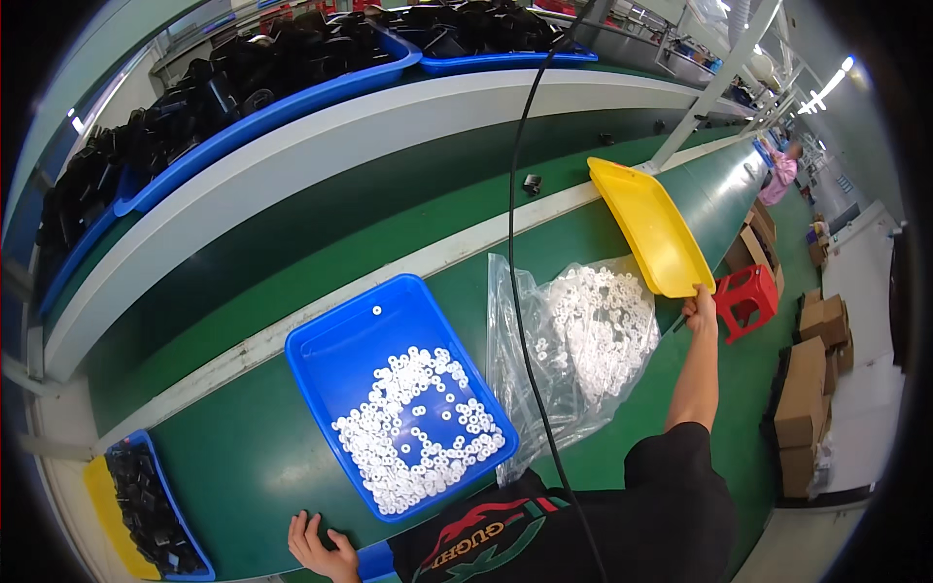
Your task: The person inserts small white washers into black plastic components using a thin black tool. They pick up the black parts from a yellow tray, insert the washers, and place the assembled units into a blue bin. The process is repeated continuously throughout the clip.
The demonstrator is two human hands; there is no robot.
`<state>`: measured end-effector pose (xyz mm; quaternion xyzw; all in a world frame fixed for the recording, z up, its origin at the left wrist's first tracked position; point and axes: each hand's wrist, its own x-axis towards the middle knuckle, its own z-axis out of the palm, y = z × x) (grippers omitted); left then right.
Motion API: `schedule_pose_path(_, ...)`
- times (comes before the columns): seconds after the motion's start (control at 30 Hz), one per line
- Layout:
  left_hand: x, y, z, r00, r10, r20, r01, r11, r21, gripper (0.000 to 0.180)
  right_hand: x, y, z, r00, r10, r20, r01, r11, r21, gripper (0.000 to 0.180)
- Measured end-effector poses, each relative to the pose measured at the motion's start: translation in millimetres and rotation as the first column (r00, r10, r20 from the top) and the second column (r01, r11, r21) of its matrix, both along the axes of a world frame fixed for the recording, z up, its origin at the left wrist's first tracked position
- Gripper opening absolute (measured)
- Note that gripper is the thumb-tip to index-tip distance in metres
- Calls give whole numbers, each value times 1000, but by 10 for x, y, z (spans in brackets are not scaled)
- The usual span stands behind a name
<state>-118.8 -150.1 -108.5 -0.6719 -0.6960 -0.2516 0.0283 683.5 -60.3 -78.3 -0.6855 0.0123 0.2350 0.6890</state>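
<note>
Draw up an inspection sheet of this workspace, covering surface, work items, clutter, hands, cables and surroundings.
Surface: green table, bordered by a white rail.
Work items: blue tray holding loose white rings; clear bag of similar rings beside it; yellow tray, its inside showing no contents.
Clutter: one small black part beyond the rail; black parts in a tray at the left end.
Hands: right hand grips the yellow tray's near edge; left hand rests on the table, holding nothing visible.
Cables: one black cable crosses the view.
Surroundings: red stool, cardboard boxes, a person in pink.
</note>
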Motion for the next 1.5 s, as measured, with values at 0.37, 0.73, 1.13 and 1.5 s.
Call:
schedule_pose_path(0.37, 109, 94, -116, 992, -29, 119, 28, 1000, 9, 31, 1156, -76, 175, 657, 94, 748, 598, 539, -593, 33)
schedule_pose_path(0.73, 105, 60, 221, 1000, 0, -10, 1, 993, 119, 32, -1991, 2515, 1912, 470, 527, 708, -518, 814, -263, 33)
schedule_pose_path(1.13, 95, 48, 122, 1000, 20, 17, -22, 991, 128, 27, -1680, 3513, 2624, 726, 632, 270, -650, 759, -29, 27)
schedule_pose_path(1.5, 128, 43, 172, 999, 35, 37, -39, 993, 111, 27, -1689, 3744, 2679, 756, 638, 146, -646, 763, 12, 22)
